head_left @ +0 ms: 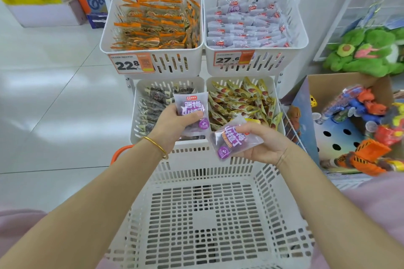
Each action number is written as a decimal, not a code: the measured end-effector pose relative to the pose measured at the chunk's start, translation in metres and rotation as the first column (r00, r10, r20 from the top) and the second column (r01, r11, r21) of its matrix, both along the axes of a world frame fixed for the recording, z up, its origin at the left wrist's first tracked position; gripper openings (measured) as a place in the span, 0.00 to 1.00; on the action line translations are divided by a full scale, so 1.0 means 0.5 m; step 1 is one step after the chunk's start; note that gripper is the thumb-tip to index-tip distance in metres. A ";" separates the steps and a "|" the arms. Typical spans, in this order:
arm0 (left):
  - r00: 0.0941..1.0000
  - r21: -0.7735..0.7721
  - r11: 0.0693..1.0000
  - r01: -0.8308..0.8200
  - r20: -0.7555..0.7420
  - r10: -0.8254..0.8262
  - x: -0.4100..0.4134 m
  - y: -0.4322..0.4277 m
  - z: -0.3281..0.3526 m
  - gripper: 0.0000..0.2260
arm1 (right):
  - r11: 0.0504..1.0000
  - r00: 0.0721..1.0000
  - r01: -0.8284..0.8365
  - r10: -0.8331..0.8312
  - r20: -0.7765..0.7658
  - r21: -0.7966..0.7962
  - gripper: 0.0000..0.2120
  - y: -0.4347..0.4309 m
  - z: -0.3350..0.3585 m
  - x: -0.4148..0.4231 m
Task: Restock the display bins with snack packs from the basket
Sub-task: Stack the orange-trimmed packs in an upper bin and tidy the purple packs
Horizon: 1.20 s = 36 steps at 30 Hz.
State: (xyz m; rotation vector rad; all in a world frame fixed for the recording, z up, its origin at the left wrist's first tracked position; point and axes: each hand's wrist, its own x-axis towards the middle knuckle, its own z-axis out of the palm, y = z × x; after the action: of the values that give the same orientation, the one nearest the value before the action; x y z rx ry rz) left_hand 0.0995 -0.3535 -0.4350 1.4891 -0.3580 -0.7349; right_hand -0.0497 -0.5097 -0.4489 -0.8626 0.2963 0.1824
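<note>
My left hand grips an upright purple snack pack in front of the lower bins. My right hand holds a second purple snack pack, tilted, just right of the first. Both hover above the far rim of the white slotted basket, whose bottom shows no packs. The upper right bin holds several matching purple packs. The upper left bin holds orange-edged packs.
The lower left bin holds dark packs and the lower right bin holds yellow packs. A cardboard box of toys stands at the right, green plush toys above it. Tiled floor lies to the left.
</note>
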 end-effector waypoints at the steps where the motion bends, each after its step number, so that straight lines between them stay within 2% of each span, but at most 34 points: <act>1: 1.000 0.017 1.000 0.003 0.025 -0.004 0.003 -0.004 0.002 0.17 | 0.999 0.999 0.001 -0.003 -0.034 -0.050 0.22 -0.008 0.005 0.000; 4: 0.998 0.037 0.998 0.044 0.050 -0.046 0.013 -0.018 0.015 0.17 | 0.972 0.999 -0.039 0.030 -0.045 -0.230 0.19 -0.035 0.038 0.005; 6: 0.994 0.035 0.994 0.101 0.028 -0.102 0.017 -0.035 0.033 0.12 | 0.930 1.000 0.012 -0.012 0.001 -0.367 0.16 -0.053 0.071 0.017; 8: 0.995 0.054 0.993 0.100 -0.007 -0.100 0.021 -0.058 0.055 0.09 | 0.868 0.997 0.067 -0.033 0.076 -0.491 0.15 -0.068 0.108 0.036; 10: 0.995 0.055 0.994 0.098 -0.013 -0.097 0.034 -0.084 0.072 0.12 | 0.761 0.989 0.091 0.004 0.146 -0.642 0.13 -0.086 0.145 0.060; 12: 0.981 0.017 0.982 0.188 0.038 -0.189 0.055 -0.108 0.098 0.15 | 0.660 0.980 0.097 0.066 0.187 -0.745 0.12 -0.112 0.185 0.086; 16: 0.907 0.030 0.940 0.341 0.253 -0.337 0.089 -0.164 0.165 0.10 | 0.535 0.970 0.060 0.169 0.176 -0.843 0.14 -0.178 0.262 0.134; 20: 0.802 0.103 0.954 0.280 0.521 -0.291 0.132 -0.250 0.220 0.08 | 0.300 0.968 0.006 0.238 0.081 -0.954 0.10 -0.253 0.333 0.191; 22: 0.688 0.117 0.956 0.268 0.672 -0.275 0.171 -0.303 0.238 0.10 | 0.246 0.977 0.072 0.178 0.118 -0.967 0.08 -0.297 0.365 0.220; 23: 0.601 0.148 0.968 0.202 0.762 -0.242 0.196 -0.332 0.243 0.11 | 0.228 0.978 0.131 0.129 0.164 -0.965 0.07 -0.320 0.378 0.235; 25: 0.413 0.210 0.975 -0.073 0.896 -0.162 0.247 -0.378 0.253 0.14 | 0.195 0.962 0.267 0.013 0.274 -0.944 0.05 -0.366 0.395 0.271; 26: 0.335 0.245 0.951 -0.191 0.926 -0.172 0.273 -0.395 0.253 0.15 | 0.182 0.943 0.331 -0.033 0.331 -0.926 0.03 -0.386 0.400 0.293; 28: 0.238 0.356 0.883 -0.305 0.927 -0.292 0.316 -0.420 0.248 0.17 | 0.145 0.913 0.408 -0.064 0.403 -0.901 0.06 -0.422 0.401 0.344; 30: 0.209 0.434 0.832 -0.344 0.900 -0.383 0.348 -0.437 0.237 0.19 | 0.101 0.915 0.403 -0.041 0.401 -0.909 0.05 -0.449 0.399 0.400; 33: 0.194 0.395 0.850 -0.348 0.918 -0.346 0.378 -0.449 0.217 0.19 | -0.029 0.926 0.376 0.035 0.375 -0.926 0.05 -0.471 0.395 0.482; 36: 0.193 0.284 0.895 -0.342 0.954 -0.229 0.388 -0.442 0.202 0.20 | -0.255 0.964 0.261 0.118 0.238 -0.931 0.15 -0.468 0.381 0.557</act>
State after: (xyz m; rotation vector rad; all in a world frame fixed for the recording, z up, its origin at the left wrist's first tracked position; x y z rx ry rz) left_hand 0.2934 -0.5744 -0.3341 2.3045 -1.1899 0.4546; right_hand 0.2288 -0.7436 -0.2582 -2.6343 0.2000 -0.4497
